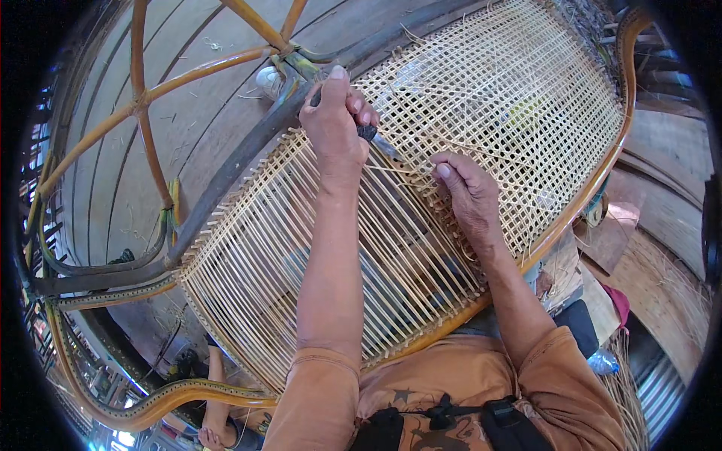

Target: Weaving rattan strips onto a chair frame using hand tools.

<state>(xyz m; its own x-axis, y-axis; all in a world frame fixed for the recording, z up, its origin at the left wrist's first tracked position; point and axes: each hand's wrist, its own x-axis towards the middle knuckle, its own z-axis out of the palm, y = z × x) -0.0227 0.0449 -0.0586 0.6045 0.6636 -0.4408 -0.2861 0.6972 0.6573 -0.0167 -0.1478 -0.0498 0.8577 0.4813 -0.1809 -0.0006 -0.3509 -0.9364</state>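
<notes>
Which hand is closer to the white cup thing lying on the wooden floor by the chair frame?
Left. The left hand, gripping a dark-handled tool, is just right of the white cup. The right hand is farther off, lower right on the woven cane panel.

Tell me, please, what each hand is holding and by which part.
The left hand grips a dark-handled tool by its handle, the blade end against the woven cane panel. The right hand pinches a thin cane strand near its end.

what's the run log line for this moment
left hand: grips dark-handled tool | right hand: pinches cane strand | woven chair panel: partly woven
</notes>
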